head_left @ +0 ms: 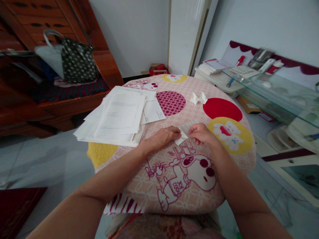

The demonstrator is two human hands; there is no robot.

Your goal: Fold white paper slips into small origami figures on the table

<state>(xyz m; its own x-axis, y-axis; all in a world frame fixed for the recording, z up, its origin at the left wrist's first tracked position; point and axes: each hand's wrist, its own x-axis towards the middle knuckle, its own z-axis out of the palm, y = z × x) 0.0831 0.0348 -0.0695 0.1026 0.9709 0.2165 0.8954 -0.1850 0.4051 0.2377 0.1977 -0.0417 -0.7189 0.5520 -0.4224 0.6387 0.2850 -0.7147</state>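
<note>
A small folded piece of white paper (181, 137) lies between my two hands over the patterned tablecloth (149, 149). My left hand (167, 135) grips its left edge, thumb and fingers pressed together on it. At the paper's right side is my right hand (200, 133), its fingers closed in a pinch near the corner; the fingertips are partly hidden, and whether they grip the paper is hard to make out. Beyond the hands, a folded white paper shape (198, 98) with pointed ends rests on the cloth. A stack of printed sheets (117, 116) sits to the left.
A wooden bench (104, 71) holding a dark patterned bag (77, 59) stands at the left. On the right, a glass shelf (279, 94) carries cups and small items, with papers (211, 65) stacked beside it. A red bag (159, 69) is on the floor behind the table.
</note>
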